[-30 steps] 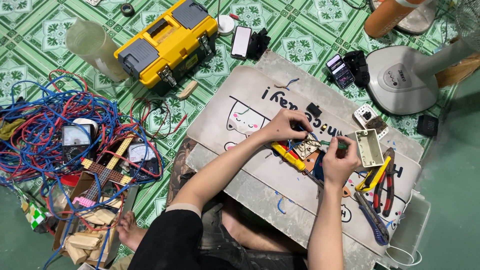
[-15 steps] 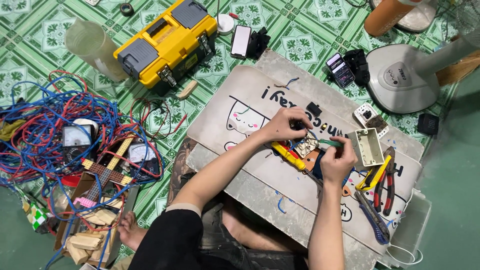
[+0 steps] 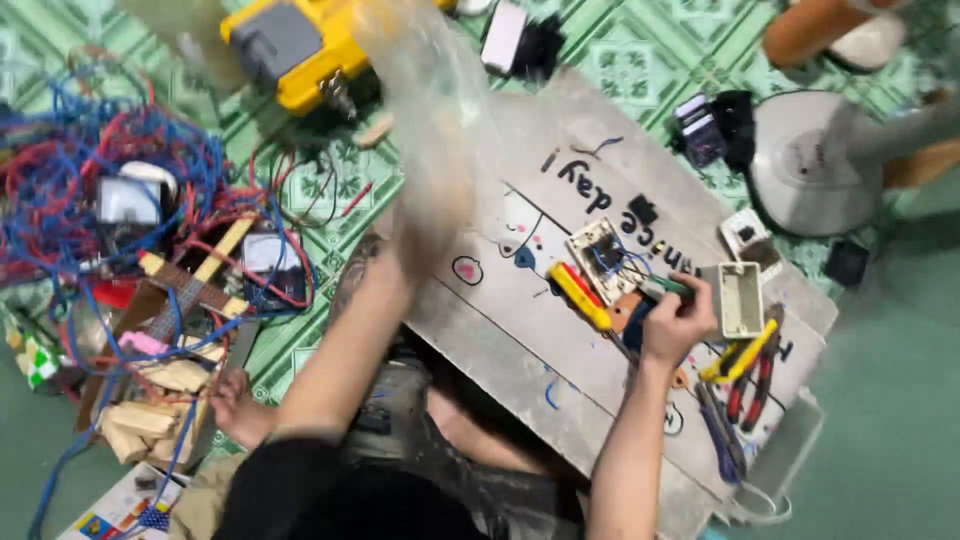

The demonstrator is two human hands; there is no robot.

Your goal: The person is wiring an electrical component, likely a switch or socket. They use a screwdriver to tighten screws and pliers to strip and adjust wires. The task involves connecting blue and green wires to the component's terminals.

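My right hand (image 3: 680, 322) is closed around a small green-handled tool (image 3: 668, 288) over a grey board (image 3: 500, 320) that lies across my lap. Just left of it sit a white switch plate (image 3: 600, 258) with blue wires and a yellow-and-red screwdriver (image 3: 578, 295). My left hand (image 3: 432, 170) is raised well above the board toward the toolbox. It is a motion blur, so its fingers cannot be made out.
A white junction box (image 3: 740, 298) and red and yellow pliers (image 3: 745, 362) lie right of my right hand. A yellow toolbox (image 3: 290, 50), a tangle of blue and red wires (image 3: 100, 170), wooden blocks (image 3: 150, 420) and a grey fan base (image 3: 810, 160) sit on the green tiled floor.
My left hand has left the switch plate and swung up and to the left, blurring. The right hand stays by the plate with the tool. The view has closed in.
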